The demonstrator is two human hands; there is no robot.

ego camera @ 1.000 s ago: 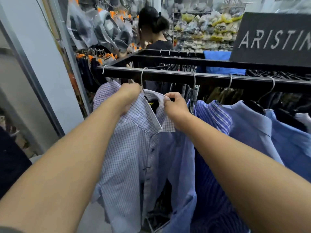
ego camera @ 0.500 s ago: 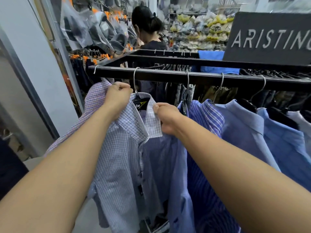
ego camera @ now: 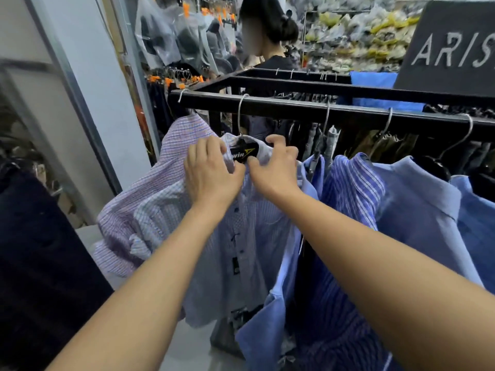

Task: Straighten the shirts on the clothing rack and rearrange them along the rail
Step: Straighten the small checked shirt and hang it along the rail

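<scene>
A pale checked shirt [ego camera: 241,250] hangs on a metal hanger from the black rail [ego camera: 294,109], with a black label at its neck. My left hand [ego camera: 211,170] grips the left side of its collar. Just to the right, my right hand [ego camera: 276,168] pinches the other side of the collar, thumb by the label. The two hands nearly touch. A lilac striped shirt [ego camera: 174,162] hangs to the left. A plain blue shirt [ego camera: 267,330], a blue striped shirt [ego camera: 351,199] and a light blue shirt [ego camera: 417,210] hang to the right.
A person in black [ego camera: 270,41] stands behind the rack. A dark sign with white letters [ego camera: 450,49] sits on the rack at the right. Bagged goods hang on the back wall. A white pillar [ego camera: 88,84] stands at the left, with dark clothing [ego camera: 40,263] below it.
Both hands have come together at the front of the checked shirt's collar. The shirt's open front has been drawn closed, so the collar sits round the hanger's neck.
</scene>
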